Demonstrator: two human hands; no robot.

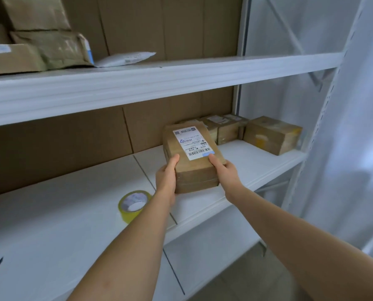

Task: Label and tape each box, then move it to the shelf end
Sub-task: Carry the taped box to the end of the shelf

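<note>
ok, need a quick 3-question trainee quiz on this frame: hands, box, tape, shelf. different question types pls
1. True or false: the box held by the left hand and right hand already has a label on top.
2. Multiple choice: where is the tape roll? A) on the top shelf B) on the middle shelf, left of the held box C) on the held box
3. Fill in: the other boxes on the middle shelf sit at its ____ end.

Key: 1 true; 2 B; 3 right
</note>
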